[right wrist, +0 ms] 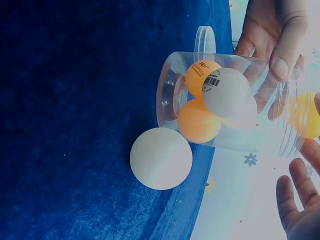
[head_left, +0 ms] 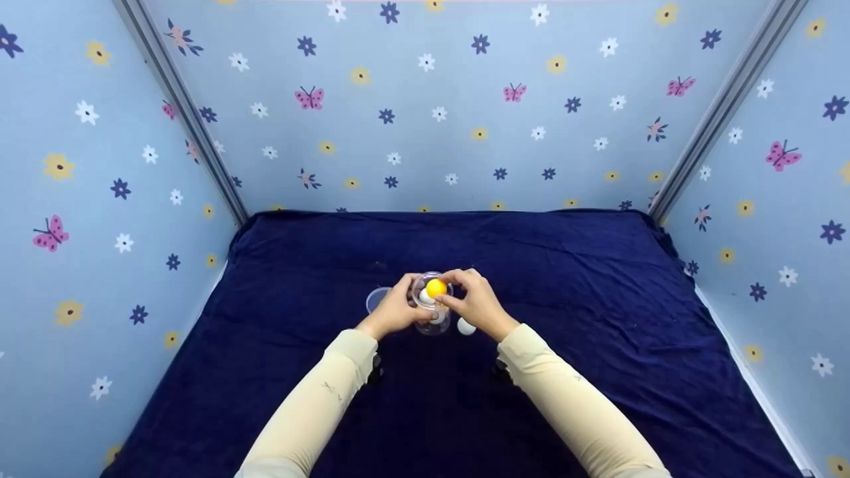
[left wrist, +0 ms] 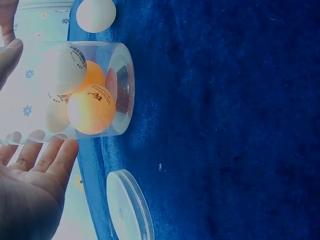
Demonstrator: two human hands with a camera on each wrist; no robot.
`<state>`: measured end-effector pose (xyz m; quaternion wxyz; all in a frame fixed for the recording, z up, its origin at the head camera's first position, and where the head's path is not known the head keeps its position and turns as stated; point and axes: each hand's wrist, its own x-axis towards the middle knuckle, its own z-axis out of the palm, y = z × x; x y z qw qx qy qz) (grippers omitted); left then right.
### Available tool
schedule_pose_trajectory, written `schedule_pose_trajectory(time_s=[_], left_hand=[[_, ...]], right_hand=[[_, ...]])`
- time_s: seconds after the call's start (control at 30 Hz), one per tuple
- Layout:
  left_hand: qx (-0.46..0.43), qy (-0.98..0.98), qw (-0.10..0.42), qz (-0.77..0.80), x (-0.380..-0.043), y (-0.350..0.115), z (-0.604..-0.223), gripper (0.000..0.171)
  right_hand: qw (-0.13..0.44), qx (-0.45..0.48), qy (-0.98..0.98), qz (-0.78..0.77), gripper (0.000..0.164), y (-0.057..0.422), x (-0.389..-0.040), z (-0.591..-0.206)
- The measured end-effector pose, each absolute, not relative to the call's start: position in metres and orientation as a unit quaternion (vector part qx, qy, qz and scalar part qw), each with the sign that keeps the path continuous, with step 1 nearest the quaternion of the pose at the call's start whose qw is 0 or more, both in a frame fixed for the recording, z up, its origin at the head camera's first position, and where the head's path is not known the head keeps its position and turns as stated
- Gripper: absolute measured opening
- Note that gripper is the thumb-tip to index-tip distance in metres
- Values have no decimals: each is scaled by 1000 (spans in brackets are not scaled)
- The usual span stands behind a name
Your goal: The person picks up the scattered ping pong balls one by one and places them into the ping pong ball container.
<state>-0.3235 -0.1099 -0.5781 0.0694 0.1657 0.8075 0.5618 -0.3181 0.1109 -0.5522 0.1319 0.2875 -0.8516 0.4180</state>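
Observation:
A clear plastic jar (head_left: 433, 325) stands on the dark blue cloth with several white and orange ping-pong balls inside. My left hand (head_left: 397, 309) grips the jar near its top, fingers on one side and thumb on the other. In my right hand (head_left: 479, 304) an orange ping-pong ball (head_left: 436, 288) is pinched between thumb and fingers at the jar's mouth. The right wrist view shows that orange ball (right wrist: 308, 115) at the threaded rim. A loose white ping-pong ball (right wrist: 161, 158) lies on the cloth beside the jar, on the right-hand side.
A clear round lid (head_left: 377, 300) lies on the cloth left of the jar, partly behind my left hand. The dark blue cloth (head_left: 597, 318) covers the table. Flower-patterned panels (head_left: 458, 79) enclose the back and both sides.

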Motion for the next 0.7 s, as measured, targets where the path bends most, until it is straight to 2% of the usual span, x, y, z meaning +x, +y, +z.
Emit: schedule_pose_trajectory(time_s=[0.37, 0.6, 0.7], left_hand=[[169, 817, 64, 548, -325, -111, -579, 81], [171, 808, 76, 559, -326, -110, -579, 82], [169, 806, 76, 562, -326, -110, -579, 83]], right_hand=[[133, 288, -857, 407, 31, 107, -321, -554], [150, 293, -858, 395, 12, 104, -323, -558], [152, 291, -858, 394, 9, 103, -323, -559]])
